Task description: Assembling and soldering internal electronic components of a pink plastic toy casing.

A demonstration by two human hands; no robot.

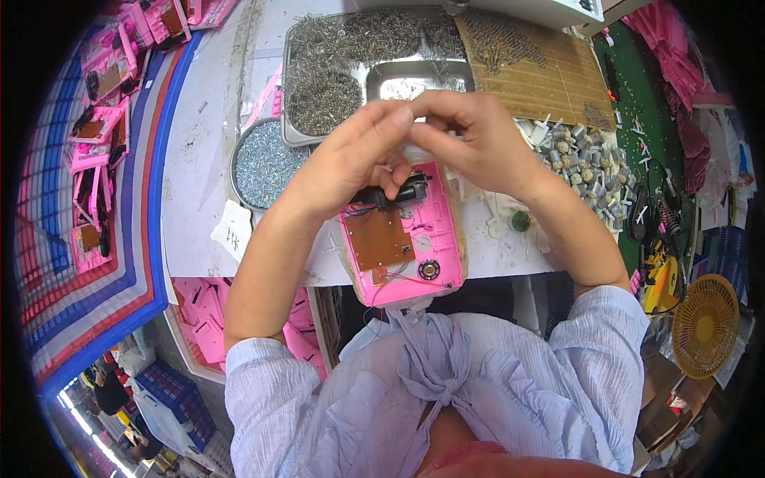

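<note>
In front of me, over the near table edge, lies a pink plastic toy housing (445, 243), its inside facing up. It carries a brown circuit board (376, 239), a black part (410, 190) at the far end, thin wires and a small round speaker (429, 270). My left hand (355, 159) is above its far left corner, lower fingers curled by the black part, thumb and forefinger pinched. Beside it, my right hand (478, 139) is also pinched, and the fingertips of both hands meet over the metal tray's near edge. Whatever is between them is too small to make out.
Beyond my hands stands a metal tray (296, 137) of small springs; cardboard (550, 80) with metal pieces adjoins it. A round bowl of screws (271, 163) is left, small grey-and-white motors (578, 163) right. Pink assemblies (100, 175) line the far left. A yellow basket (705, 327) hangs right.
</note>
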